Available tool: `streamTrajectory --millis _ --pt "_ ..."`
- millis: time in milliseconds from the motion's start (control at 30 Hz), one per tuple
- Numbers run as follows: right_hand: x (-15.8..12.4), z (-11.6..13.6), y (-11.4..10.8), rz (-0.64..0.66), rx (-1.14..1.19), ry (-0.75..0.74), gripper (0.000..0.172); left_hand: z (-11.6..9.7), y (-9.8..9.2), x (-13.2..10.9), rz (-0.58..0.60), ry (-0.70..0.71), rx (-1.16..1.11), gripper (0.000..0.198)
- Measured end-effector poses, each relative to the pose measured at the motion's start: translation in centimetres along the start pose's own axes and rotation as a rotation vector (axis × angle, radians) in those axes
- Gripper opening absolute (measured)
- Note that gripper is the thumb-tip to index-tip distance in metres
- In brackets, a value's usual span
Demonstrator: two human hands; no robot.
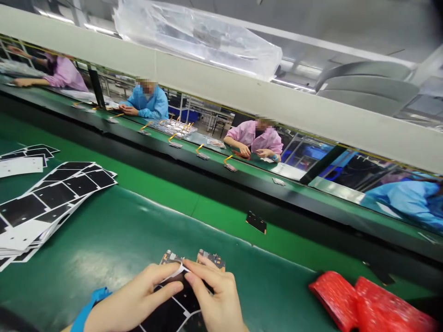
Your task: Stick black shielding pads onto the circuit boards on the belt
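A sheet of black stickers on white backing lies between my hands at the bottom middle. My left hand pinches its upper edge between thumb and fingers, and a white strip curls up there. Close beside it, my right hand has thumb and forefinger closed on the same edge, fingertips nearly touching the left ones. Just beyond the fingers, parts of a circuit board show on the green mat; the hands and sheet hide the rest. A blue band is around my left wrist.
Stacked black sticker sheets lie at the left. Red plastic packages sit at the lower right. A black board rests on the green conveyor belt. Across the line, several co-workers sit, one in a pink jacket.
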State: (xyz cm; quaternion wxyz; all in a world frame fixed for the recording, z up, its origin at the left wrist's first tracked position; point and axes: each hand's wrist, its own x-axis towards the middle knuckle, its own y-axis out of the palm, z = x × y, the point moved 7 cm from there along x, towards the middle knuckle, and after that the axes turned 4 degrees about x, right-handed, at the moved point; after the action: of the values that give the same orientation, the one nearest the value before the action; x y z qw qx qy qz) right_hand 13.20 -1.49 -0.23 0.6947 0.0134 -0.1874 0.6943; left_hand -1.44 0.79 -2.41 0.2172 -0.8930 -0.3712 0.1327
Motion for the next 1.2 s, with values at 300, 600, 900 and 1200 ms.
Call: streamTrajectory --millis 300,600,900,1200 --pt "0.0 -1.6 -0.1 0.123 0.251 0.305 0.029 0.7 0.1 -0.6 0.055 -0.012 0.100 0.041" --pt "1.3 -4.2 -1.3 -0.318 0.893 0.516 0.028 1.3 -0.6 -0.4 0.012 -0.074 0.104 0.061" --pt "0.6 0.4 -4.3 -0.414 0.262 -0.231 0.024 -0.3 -0.2 1.9 0.015 0.008 0.324 0.048" --pt "-1.0 3.1 -4.0 0.069 -0.231 -0.406 0.024 -3.9 -1.3 2.1 0.192 0.186 0.161 0.033"
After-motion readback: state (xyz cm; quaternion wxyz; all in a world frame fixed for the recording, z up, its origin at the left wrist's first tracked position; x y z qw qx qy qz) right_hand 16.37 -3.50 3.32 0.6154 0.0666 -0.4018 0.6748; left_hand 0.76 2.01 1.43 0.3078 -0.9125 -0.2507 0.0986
